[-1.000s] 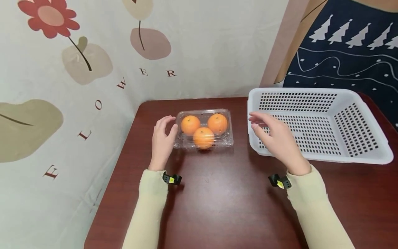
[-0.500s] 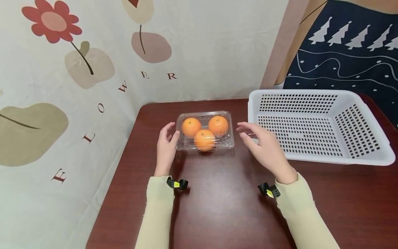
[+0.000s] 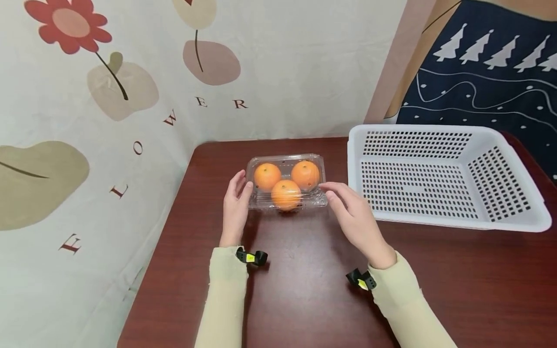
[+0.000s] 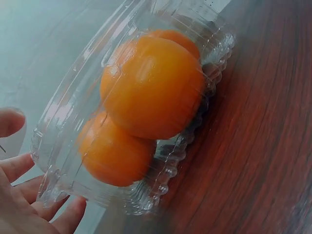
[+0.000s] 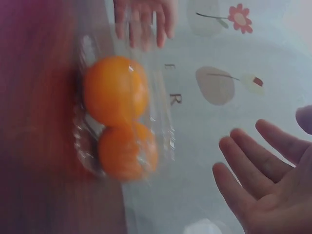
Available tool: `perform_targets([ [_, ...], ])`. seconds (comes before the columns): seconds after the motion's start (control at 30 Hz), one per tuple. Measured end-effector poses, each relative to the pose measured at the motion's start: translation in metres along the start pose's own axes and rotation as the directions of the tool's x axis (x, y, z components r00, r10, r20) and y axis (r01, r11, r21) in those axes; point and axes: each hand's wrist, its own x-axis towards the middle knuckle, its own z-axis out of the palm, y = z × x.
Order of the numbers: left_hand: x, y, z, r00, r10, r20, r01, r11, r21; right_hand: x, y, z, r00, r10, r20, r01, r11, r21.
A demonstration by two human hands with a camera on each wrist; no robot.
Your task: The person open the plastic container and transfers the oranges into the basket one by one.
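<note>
A clear plastic clamshell box (image 3: 314,199) with three oranges (image 3: 285,195) inside sits on the table, its lid down. My left hand (image 3: 236,210) is at the box's left side; in the left wrist view its extended fingers (image 4: 70,214) touch the end of the box, thumb apart from them. From the right, my right hand (image 3: 356,223) reaches the box's right edge with its fingertips in the head view. The right wrist view, where the box is blurred, has the right fingers (image 5: 243,163) spread and holding nothing. Neither hand is curled round the box.
A white perforated plastic basket (image 3: 417,188) stands to the right on the dark red-brown table (image 3: 300,280). Behind the table hangs a pale cloth (image 3: 296,72) with flower prints, and a dark tree-patterned cloth (image 3: 478,92) at the right.
My right hand has moved left, from over the basket's left edge to the right edge of the box. My left hand has shifted slightly right, against the box's left side.
</note>
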Motion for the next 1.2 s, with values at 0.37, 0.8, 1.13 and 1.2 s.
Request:
perform_targets([
  [0.37, -0.003, -0.006, 0.005, 1.000, -0.024, -0.003, 0.024, 0.999, -0.032, -0.007, 0.008, 0.027, 0.999, 0.018, -0.029, -0.018, 1.000, 0.001],
  [0.8, -0.002, -0.010, 0.011, 0.997, -0.049, -0.051, 0.046, 0.997, -0.055, -0.008, 0.025, 0.039, 0.979, 0.201, 0.040, -0.200, 0.979, -0.032],
  [1.13, 0.003, -0.032, 0.013, 0.991, -0.071, -0.111, 0.052, 0.985, -0.166, -0.002, 0.039, 0.041, 0.935, 0.344, 0.086, -0.351, 0.932, 0.088],
  [1.2, 0.004, -0.040, 0.012, 0.991, -0.071, -0.116, 0.047, 0.979, -0.196, -0.002, 0.042, 0.042, 0.936, 0.343, 0.082, -0.351, 0.929, 0.114],
])
